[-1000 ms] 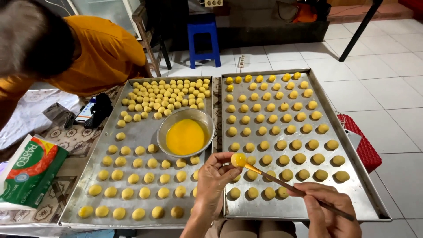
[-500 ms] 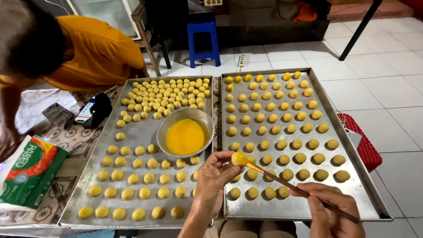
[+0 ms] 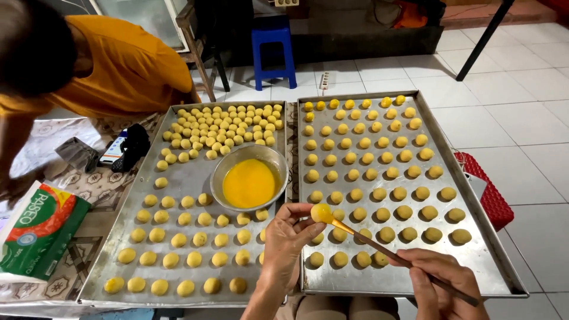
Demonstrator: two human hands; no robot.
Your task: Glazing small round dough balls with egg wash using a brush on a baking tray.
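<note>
My left hand (image 3: 287,239) pinches a small yellow dough ball (image 3: 320,212) above the seam between two metal trays. My right hand (image 3: 440,284) grips a thin brush (image 3: 391,253) whose tip touches that ball. A steel bowl of yellow egg wash (image 3: 249,181) stands on the left tray (image 3: 189,175), just left of my left hand. The right tray (image 3: 474,237) carries rows of dough balls, and more lie on the left tray.
A person in an orange shirt (image 3: 118,65) bends over at the far left. A green tissue pack (image 3: 37,232) and a phone (image 3: 112,149) lie left of the trays. A blue stool (image 3: 274,48) stands behind; a red basket (image 3: 492,195) sits right.
My hands stay nearly still on the ball and brush. The person at the left has shifted slightly.
</note>
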